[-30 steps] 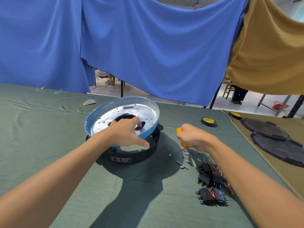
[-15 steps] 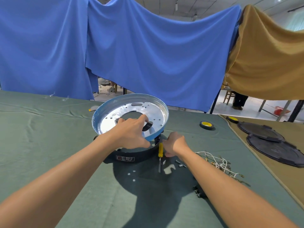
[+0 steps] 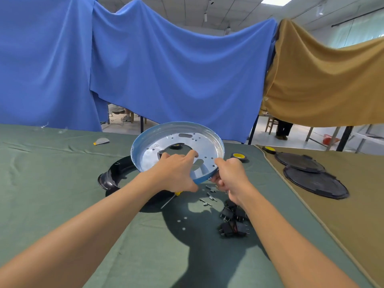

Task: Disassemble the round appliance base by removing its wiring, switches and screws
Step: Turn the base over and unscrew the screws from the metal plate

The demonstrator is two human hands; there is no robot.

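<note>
The round blue-rimmed metal pan (image 3: 178, 146) is lifted clear, tilted above the black plastic base ring (image 3: 116, 175) lying left on the green cloth. The left hand (image 3: 176, 171) clasps its near rim; the right hand (image 3: 230, 175) grips its right edge. Separation seems in hand; next, set the pan aside, away from the loose screws (image 3: 209, 196) and black switches (image 3: 232, 223) nearby.

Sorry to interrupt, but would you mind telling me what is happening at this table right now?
A person is taking apart a round appliance. Both hands, left and right, hold the blue-rimmed metal pan tilted above the table, clear of the black base ring. A yellow screwdriver lies under the left hand, with loose screws and black switches nearby.
</note>
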